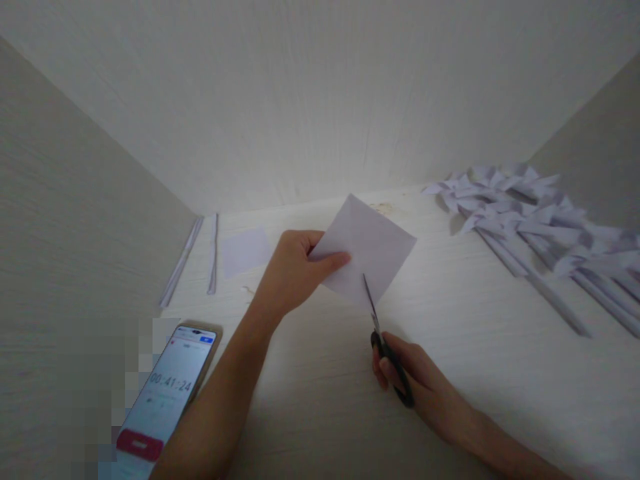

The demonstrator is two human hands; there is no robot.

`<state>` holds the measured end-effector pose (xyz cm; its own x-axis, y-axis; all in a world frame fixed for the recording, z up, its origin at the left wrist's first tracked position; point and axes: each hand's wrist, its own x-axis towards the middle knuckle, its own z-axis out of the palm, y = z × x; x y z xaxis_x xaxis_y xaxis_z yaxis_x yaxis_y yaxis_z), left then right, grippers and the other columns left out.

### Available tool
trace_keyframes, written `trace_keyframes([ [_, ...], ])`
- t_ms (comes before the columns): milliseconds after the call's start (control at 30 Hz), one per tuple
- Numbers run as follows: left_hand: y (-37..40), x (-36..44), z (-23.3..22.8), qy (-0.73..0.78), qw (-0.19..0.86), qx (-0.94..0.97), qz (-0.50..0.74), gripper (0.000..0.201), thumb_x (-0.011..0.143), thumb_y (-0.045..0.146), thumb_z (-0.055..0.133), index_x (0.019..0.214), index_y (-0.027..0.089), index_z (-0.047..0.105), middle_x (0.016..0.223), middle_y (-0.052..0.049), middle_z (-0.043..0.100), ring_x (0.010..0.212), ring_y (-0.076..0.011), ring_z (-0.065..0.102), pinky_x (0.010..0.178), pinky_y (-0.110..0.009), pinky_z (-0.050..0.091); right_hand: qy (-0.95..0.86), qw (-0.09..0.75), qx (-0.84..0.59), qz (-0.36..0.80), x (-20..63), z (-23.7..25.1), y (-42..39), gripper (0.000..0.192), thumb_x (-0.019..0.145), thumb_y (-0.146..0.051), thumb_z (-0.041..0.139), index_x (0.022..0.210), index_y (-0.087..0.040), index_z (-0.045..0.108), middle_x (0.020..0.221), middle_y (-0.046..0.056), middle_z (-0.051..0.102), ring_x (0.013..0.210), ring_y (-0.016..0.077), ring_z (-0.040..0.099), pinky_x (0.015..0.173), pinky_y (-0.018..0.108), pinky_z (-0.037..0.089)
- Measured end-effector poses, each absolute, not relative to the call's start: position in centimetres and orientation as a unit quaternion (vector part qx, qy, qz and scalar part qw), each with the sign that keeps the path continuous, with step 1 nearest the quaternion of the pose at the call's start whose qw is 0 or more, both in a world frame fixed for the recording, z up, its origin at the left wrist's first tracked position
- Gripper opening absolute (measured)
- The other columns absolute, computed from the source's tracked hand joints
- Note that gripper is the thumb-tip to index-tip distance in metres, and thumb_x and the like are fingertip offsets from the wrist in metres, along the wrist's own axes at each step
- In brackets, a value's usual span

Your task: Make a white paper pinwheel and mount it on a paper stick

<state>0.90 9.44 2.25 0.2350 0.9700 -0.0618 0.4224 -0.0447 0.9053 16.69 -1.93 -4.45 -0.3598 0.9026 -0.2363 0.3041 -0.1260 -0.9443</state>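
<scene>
Fingers, left hand: pinching the white paper square at its near-left edge, lifted off the counter.
Fingers, right hand: clenched through the handles of the scissors, whose blades reach the paper's lower edge.
Paper position: just beyond both hands, blade tip touching it.
Risk: the paper, gripped at one side only, may flex and skew the cut.
Risk: the left thumb lies near the blade line.
Surroundings: paper pinwheels far right; phone near left.

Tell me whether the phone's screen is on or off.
On: the smartphone at lower left shows a lit timer readout and a red button.
</scene>
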Motion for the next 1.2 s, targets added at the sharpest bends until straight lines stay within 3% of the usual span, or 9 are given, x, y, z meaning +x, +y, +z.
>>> trace_keyframes([
  [1200, 9.13, 1.30, 2.12, 0.521, 0.441, 0.670, 0.291, 0.021, 0.060, 0.031, 0.057, 0.067, 0.012, 0.062, 0.056, 0.001, 0.055, 0.050, -0.0106, 0.049, 0.042, -0.019, 0.036, -0.592, 0.281, -0.504, 0.563, 16.89, -5.05, -2.09, 0.041, 0.079, -0.054, 0.028, 0.061, -0.018, 0.038, 0.056, -0.002, 0.040, 0.052, 0.0104, 0.038, 0.048, 0.023, 0.030],
])
